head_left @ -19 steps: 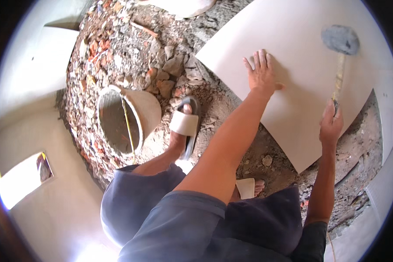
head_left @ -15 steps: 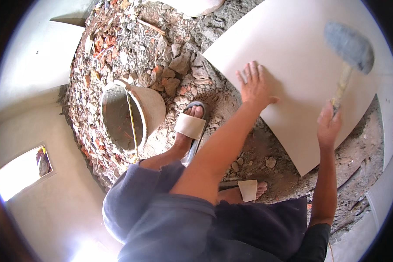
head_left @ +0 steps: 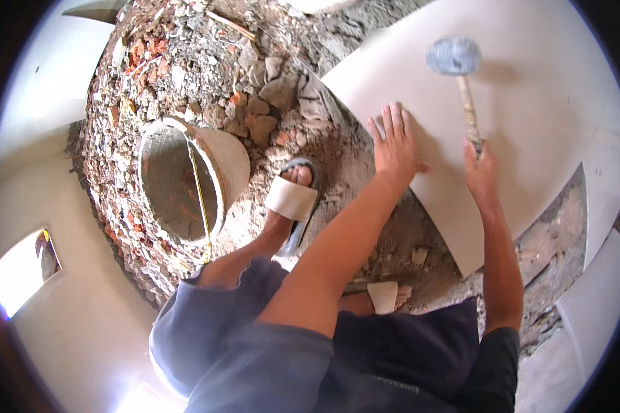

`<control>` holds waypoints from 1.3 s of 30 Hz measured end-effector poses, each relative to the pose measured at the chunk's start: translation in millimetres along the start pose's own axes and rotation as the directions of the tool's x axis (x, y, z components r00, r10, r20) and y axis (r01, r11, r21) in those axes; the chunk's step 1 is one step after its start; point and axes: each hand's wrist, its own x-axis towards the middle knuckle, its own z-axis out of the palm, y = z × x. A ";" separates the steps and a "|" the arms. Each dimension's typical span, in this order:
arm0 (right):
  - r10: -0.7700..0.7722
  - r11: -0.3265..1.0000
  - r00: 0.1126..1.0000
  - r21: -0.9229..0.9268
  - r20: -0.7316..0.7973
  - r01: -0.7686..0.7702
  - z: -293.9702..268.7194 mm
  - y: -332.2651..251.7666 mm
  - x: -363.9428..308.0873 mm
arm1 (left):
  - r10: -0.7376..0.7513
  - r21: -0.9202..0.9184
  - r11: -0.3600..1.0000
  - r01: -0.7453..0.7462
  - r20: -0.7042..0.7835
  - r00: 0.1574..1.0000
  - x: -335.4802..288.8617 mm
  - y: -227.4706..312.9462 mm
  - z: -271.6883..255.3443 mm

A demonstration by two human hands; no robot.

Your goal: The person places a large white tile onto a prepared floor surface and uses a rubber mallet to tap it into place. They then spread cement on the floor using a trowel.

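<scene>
A large pale floor tile (head_left: 530,117) lies at the right over rough mortar and soil. My left hand (head_left: 397,153) rests on it near its left edge, palm down with the fingers stretched out. My right hand (head_left: 481,165) is wrapped round the wooden handle of a mallet (head_left: 453,56) with a thick grey head. The mallet's head is over the tile, beyond my right hand, and its shadow falls just to the right. I cannot tell whether the head touches the surface.
A mortar-stained bucket (head_left: 231,162) with a wire handle stands left of my sandalled foot (head_left: 293,196). Broken rubble (head_left: 172,76) covers the ground at the far left. Another pale tile (head_left: 565,354) lies at the lower right. A wall with a bright opening (head_left: 27,272) rises at the left.
The mallet has swung left across the tile, and my right hand has moved left and slightly up with it. My left hand stays flat on the tile. The whole view has shifted slightly.
</scene>
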 end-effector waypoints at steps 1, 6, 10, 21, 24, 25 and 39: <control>-0.021 0.995 0.995 0.096 -0.095 0.031 4.2 -8.4 5.2 | -0.010 0.009 1.000 0.011 -0.024 1.000 -0.3 -0.8 -0.1; -0.096 0.995 0.992 -0.011 0.076 0.097 11.1 -46.8 28.8 | 0.009 -0.025 1.000 -0.010 -0.044 0.999 -1.2 -0.2 4.5; -0.108 0.991 0.993 0.085 0.053 0.103 13.1 -66.1 40.6 | 0.009 -0.010 1.000 -0.009 -0.029 1.000 -1.4 -0.7 5.2; -0.162 0.979 0.982 0.138 0.099 0.147 35.0 -63.9 35.1 | -0.004 0.010 1.000 0.004 -0.004 1.000 0.9 0.4 5.8; -0.107 0.994 0.981 0.050 0.163 0.100 35.1 -62.1 33.9 | 0.008 -0.013 1.000 -0.008 -0.004 1.000 0.0 0.0 4.8; -0.066 0.998 0.980 0.001 0.188 0.067 35.0 -60.8 32.6 | 0.010 -0.006 1.000 -0.010 0.004 1.000 -0.4 -0.3 3.9; 0.126 0.991 0.985 0.018 0.115 -0.129 13.1 25.7 -18.3 | -0.206 -0.258 0.962 0.090 -0.470 0.858 8.0 -100.6 5.6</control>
